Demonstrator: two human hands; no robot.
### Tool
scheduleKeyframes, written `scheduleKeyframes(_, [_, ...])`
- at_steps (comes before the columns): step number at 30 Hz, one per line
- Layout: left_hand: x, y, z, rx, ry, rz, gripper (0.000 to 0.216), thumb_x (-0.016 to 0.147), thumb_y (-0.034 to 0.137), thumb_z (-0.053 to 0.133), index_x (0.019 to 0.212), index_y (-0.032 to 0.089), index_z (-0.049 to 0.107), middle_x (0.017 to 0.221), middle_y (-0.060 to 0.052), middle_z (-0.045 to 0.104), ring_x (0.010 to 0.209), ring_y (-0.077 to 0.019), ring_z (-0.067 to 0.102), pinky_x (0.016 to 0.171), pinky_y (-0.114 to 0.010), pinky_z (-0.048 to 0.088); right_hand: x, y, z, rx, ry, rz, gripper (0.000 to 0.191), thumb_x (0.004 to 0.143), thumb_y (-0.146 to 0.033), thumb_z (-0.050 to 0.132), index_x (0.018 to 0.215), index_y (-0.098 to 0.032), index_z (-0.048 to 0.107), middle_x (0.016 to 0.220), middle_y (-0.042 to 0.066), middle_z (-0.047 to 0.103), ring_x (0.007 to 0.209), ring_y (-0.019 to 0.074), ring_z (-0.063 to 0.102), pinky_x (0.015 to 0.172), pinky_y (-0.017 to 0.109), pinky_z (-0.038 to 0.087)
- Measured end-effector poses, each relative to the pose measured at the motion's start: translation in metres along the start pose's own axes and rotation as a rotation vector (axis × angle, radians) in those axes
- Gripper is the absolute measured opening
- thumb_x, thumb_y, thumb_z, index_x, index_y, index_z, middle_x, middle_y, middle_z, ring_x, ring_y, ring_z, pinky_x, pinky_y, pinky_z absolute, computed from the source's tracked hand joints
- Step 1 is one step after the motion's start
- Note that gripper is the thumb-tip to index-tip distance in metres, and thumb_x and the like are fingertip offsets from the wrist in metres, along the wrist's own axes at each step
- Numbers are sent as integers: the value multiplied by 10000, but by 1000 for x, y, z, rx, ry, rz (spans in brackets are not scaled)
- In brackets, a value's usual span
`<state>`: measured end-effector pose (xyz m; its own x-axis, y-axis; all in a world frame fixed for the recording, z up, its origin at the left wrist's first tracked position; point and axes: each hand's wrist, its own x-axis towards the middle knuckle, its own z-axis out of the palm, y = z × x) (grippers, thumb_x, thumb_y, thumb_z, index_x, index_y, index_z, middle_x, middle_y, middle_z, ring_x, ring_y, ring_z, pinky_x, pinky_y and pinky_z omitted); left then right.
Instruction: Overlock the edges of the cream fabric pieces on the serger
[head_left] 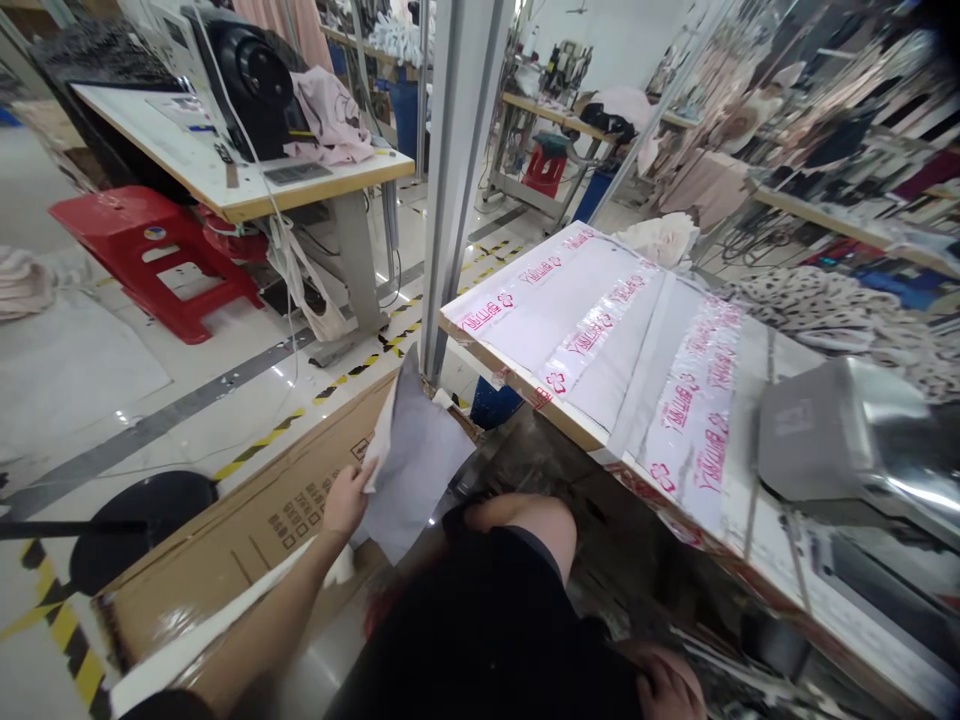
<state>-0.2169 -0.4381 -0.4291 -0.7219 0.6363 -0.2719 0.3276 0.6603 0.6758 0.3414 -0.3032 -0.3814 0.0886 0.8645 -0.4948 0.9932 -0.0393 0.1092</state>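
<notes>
Black shorts, cardboard carton, taped table, tiled floor

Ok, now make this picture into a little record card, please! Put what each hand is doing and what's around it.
Left hand: holding a pale grey sheet above a cardboard box
Right hand: low down, beside black shorts
Table beside them: white packaging with pink print
Farther back: red plastic stool
</notes>
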Motion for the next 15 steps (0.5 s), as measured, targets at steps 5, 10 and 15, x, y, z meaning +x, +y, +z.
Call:
scheduleKeyframes(5, [-27, -13, 29, 153, -183, 45, 389, 766, 100, 533, 1134, 217, 584, 1054, -73, 549, 1093, -246, 461, 970, -416, 335, -4, 1, 0, 16, -21, 19, 468, 853, -351, 265, 1242, -251, 504, 1364, 34, 432, 1293, 267, 340, 980, 483, 369])
scheduleKeyframes(10, [-13, -8, 33, 220, -272, -65, 311, 837, 308, 551, 1108, 155, 543, 1131, -90, 531, 1033, -222, 509, 893, -447, 421, -6, 6, 4, 40, 6, 17, 466, 849, -359, 265, 1228, -252, 514, 1348, 32, 447, 1284, 271, 352, 972, 484, 374])
scheduleKeyframes(15, [40, 23, 18, 193, -232, -133, 308, 844, 366, 538, 1061, 147, 557, 1092, -87, 557, 976, -200, 544, 856, -409, 456, -4, 8, 9, 57, 30, 14, 466, 846, -359, 264, 1223, -256, 518, 1356, 25, 437, 1280, 280, 348, 953, 507, 377])
